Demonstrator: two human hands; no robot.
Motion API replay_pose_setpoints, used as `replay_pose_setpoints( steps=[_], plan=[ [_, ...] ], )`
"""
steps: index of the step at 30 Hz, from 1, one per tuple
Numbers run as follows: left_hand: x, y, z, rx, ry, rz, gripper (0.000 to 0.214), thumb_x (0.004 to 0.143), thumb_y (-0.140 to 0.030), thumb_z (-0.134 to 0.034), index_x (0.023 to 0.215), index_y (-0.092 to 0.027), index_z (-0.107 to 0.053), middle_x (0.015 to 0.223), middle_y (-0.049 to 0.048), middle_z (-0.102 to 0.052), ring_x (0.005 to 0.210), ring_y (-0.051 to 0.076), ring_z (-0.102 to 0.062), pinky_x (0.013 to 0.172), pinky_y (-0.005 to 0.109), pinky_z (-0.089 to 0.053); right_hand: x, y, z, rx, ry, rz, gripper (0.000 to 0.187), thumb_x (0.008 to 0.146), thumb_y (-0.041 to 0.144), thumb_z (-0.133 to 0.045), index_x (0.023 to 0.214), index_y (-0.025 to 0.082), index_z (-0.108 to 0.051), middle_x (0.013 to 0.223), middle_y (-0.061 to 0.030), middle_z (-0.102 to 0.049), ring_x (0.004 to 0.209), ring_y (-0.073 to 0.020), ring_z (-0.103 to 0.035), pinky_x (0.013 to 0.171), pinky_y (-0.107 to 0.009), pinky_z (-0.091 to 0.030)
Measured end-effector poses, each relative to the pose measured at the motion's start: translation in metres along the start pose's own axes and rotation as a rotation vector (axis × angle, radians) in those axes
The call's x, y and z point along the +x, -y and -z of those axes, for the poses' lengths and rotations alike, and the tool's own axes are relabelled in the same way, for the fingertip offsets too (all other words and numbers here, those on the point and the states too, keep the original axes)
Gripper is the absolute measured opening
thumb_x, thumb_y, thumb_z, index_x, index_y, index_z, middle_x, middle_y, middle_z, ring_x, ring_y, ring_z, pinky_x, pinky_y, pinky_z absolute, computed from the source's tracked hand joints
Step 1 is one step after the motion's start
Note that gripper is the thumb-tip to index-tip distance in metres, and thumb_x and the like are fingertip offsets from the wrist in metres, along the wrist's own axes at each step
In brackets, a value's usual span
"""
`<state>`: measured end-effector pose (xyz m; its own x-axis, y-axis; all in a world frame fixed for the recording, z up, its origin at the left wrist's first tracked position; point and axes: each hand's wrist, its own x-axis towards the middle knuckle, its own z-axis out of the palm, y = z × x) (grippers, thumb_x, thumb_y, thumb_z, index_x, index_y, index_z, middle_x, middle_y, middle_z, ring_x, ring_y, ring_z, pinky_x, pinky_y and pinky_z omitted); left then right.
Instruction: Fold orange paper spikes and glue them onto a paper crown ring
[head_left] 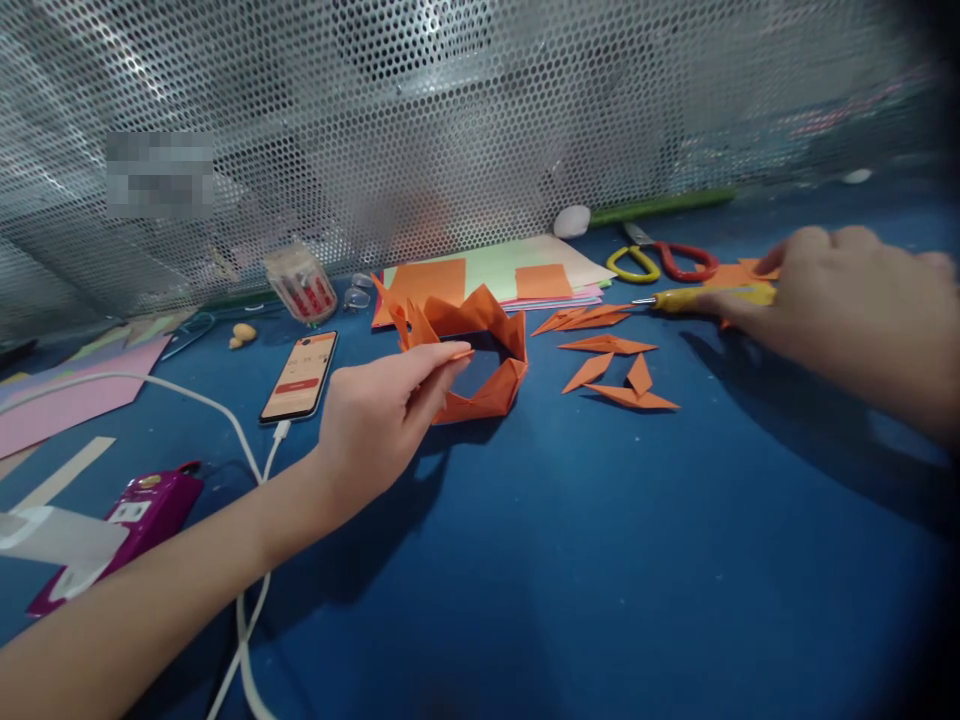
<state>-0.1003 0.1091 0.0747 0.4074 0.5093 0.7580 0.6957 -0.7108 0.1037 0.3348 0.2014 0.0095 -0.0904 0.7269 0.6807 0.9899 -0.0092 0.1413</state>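
Observation:
My left hand [382, 405] is closed in a pinch on the near-left side of an orange folded-paper ring [487, 310] with pointed peaks, standing on the blue table. Off to the right, my right hand [840, 290] reaches over a yellow-handled tool [675, 300] with a thin metal tip. Its thumb and index finger are apart, the fingers at some orange paper pieces [727, 275]; the remaining fingers are partly hidden. Between the hands lie several folded orange paper pieces [607, 345], pointed at their ends.
Scissors [686, 262] with red and yellow handles lie behind the tool. Coloured paper sheets [499, 260] are stacked beneath a perforated metal screen [465, 130]. On the left are a phone [300, 375], a clear jar [300, 285], a white cable [251, 440] and a purple tape dispenser [161, 505].

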Motion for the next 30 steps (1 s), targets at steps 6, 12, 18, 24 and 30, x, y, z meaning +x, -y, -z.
replay_pose_setpoints(
  steps=[6, 12, 18, 24, 30],
  plan=[
    [-0.003, 0.003, -0.006, -0.032, 0.092, -0.011, 0.025, 0.109, -0.020, -0.058, 0.108, -0.015, -0.083, 0.088, 0.0035, -0.086, 0.070, 0.015, -0.081, 0.072, 0.021, -0.060, 0.008, 0.074, 0.035, 0.306, -0.123, 0.332, 0.028, 0.106, 0.045, -0.051, 0.099, 0.022, -0.064, 0.088, -0.0090, -0.066, 0.075, -0.0247, -0.066, 0.067, -0.039, -0.051],
    [-0.005, 0.001, -0.006, -0.008, 0.166, 0.015, 0.028, 0.109, -0.020, -0.056, 0.106, -0.015, -0.083, 0.089, 0.0041, -0.086, 0.068, 0.016, -0.080, 0.065, 0.022, -0.056, -0.010, 0.119, 0.063, 0.528, -0.226, 0.615, 0.004, 0.106, 0.025, -0.058, 0.103, 0.025, -0.060, 0.095, -0.0045, -0.072, 0.083, -0.0212, -0.070, 0.073, -0.036, -0.054],
    [-0.005, 0.002, -0.006, 0.008, 0.242, 0.055, 0.029, 0.108, -0.020, -0.055, 0.105, -0.014, -0.083, 0.080, 0.0023, -0.084, 0.054, 0.014, -0.072, 0.059, 0.024, -0.051, -0.013, 0.124, 0.070, 0.608, -0.218, 0.721, 0.009, 0.105, 0.017, -0.061, 0.103, 0.025, -0.060, 0.094, -0.0030, -0.074, 0.083, -0.0196, -0.070, 0.074, -0.036, -0.052],
    [-0.006, 0.002, -0.008, -0.002, 0.282, 0.106, 0.024, 0.103, -0.016, -0.060, 0.105, -0.014, -0.084, 0.075, 0.0028, -0.082, 0.056, 0.017, -0.072, 0.060, 0.026, -0.049, -0.012, 0.124, 0.069, 0.636, -0.210, 0.742, 0.009, 0.104, 0.016, -0.061, 0.104, 0.025, -0.061, 0.094, -0.0030, -0.074, 0.082, -0.0193, -0.070, 0.073, -0.035, -0.051],
    [-0.004, 0.000, -0.007, -0.035, 0.331, 0.161, 0.022, 0.101, -0.014, -0.063, 0.105, -0.013, -0.084, 0.058, -0.0016, -0.070, 0.051, 0.015, -0.066, 0.059, 0.025, -0.046, -0.012, 0.124, 0.069, 0.645, -0.213, 0.741, 0.010, 0.104, 0.015, -0.062, 0.106, 0.025, -0.063, 0.093, -0.0024, -0.075, 0.082, -0.0188, -0.071, 0.074, -0.035, -0.052]
  ],
)
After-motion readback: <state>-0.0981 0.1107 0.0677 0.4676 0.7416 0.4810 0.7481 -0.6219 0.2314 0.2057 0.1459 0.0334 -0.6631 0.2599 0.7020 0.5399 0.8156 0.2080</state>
